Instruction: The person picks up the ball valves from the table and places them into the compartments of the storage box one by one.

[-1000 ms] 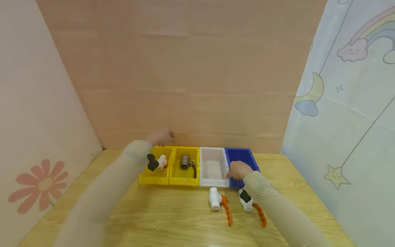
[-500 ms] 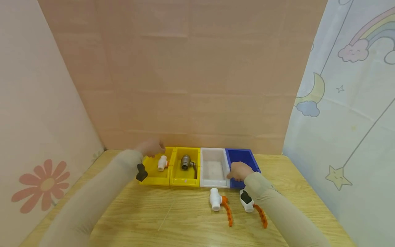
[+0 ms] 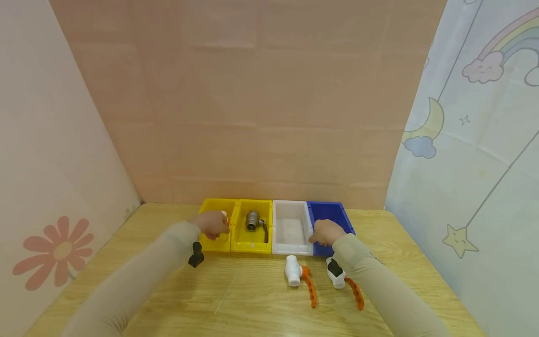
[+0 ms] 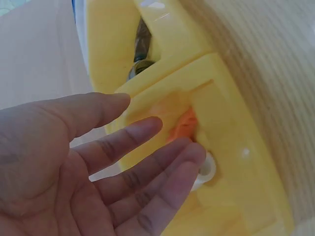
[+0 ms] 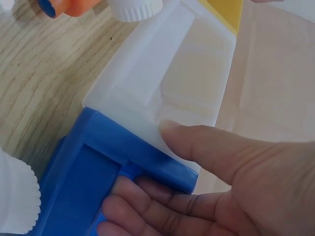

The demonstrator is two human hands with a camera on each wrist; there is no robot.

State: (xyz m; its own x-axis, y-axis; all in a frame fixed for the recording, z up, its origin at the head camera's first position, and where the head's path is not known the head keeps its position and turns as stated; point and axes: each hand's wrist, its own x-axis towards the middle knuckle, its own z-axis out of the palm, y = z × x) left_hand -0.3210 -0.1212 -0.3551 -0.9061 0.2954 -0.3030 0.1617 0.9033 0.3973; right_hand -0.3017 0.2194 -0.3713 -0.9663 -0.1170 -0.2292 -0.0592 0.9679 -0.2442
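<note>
My left hand (image 3: 212, 223) is over the left yellow bin (image 3: 216, 201), its fingers loosely bent with nothing between them. Under its fingertips in the left wrist view lies a white ball valve with an orange handle (image 4: 185, 126), partly hidden by the fingers. A metal ball valve (image 3: 252, 220) lies in the second yellow bin (image 3: 252, 246). My right hand (image 3: 326, 232) grips the adjoining walls of the white bin (image 3: 289, 230) and the blue bin (image 3: 330, 211). In the right wrist view its thumb is on the white side and its fingers curl inside the blue bin.
Two more white ball valves with orange handles lie on the wooden table in front of the bins, one left (image 3: 293, 271) and one right (image 3: 338, 282) near my right sleeve (image 3: 379, 281). A papered back wall (image 3: 269, 117) rises behind the row of bins.
My left hand has come from above the back rim of the left yellow bin, first leftward, then forward and down over the bin. The right hand stays where it was.
</note>
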